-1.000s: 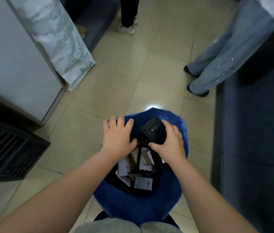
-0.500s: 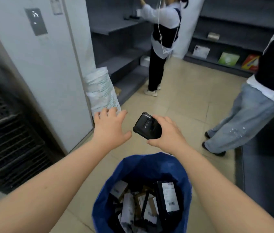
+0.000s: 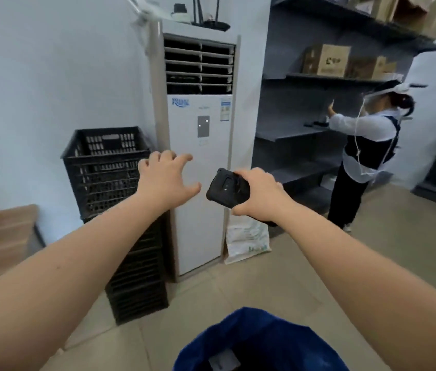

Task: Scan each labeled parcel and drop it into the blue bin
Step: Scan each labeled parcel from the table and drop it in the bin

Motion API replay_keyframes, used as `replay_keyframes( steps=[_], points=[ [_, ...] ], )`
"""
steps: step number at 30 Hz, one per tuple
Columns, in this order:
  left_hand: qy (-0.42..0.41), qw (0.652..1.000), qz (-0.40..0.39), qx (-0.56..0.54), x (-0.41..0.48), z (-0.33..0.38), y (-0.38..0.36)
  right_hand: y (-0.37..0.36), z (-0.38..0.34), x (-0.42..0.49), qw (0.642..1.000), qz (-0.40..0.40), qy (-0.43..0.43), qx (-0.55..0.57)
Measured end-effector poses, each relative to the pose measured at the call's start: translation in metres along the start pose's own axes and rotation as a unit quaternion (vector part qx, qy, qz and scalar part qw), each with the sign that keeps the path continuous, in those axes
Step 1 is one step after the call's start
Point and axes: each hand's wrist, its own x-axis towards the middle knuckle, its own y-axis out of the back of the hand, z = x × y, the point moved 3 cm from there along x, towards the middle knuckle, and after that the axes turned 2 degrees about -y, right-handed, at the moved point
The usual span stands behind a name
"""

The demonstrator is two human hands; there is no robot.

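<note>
Both arms out in front, above the blue bin; only the bin's far rim and part of its mouth show at the bottom edge of the view; pale label of one parcel just visible inside it, other contents cannot be made out; left hand: fingers apart and loosely bent, thumb out to the side, holding nothing, touching nothing; right hand: fingers and thumb wrapped round a black handheld scanner, its head pointing toward the left hand; hands near each other but apart; behind them a white floor-standing air conditioner against the wall; stack of black slatted crates just left of it; white printed sack leaning at its right foot; grey shelving further right, cardboard boxes on an upper shelf; another person stands at the shelving, one hand raised to it; beige tiled floor
</note>
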Motion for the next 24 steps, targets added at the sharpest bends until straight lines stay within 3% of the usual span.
replay_keyframes(
  steps=[13,20,24],
  points=[
    [0.210,0.973,0.021,0.090,-0.155,-0.124,0.106,-0.053,-0.188,-0.019,0.972,-0.089,0.212,0.051],
    [0.328,0.931,0.007,0.159,-0.287,-0.195,0.158,-0.095,-0.305,-0.070,0.932,-0.149,0.321,0.078],
    [0.414,0.892,-0.001,0.180,-0.387,-0.231,0.201,-0.133,-0.387,-0.117,0.891,-0.200,0.383,0.141]
  ],
)
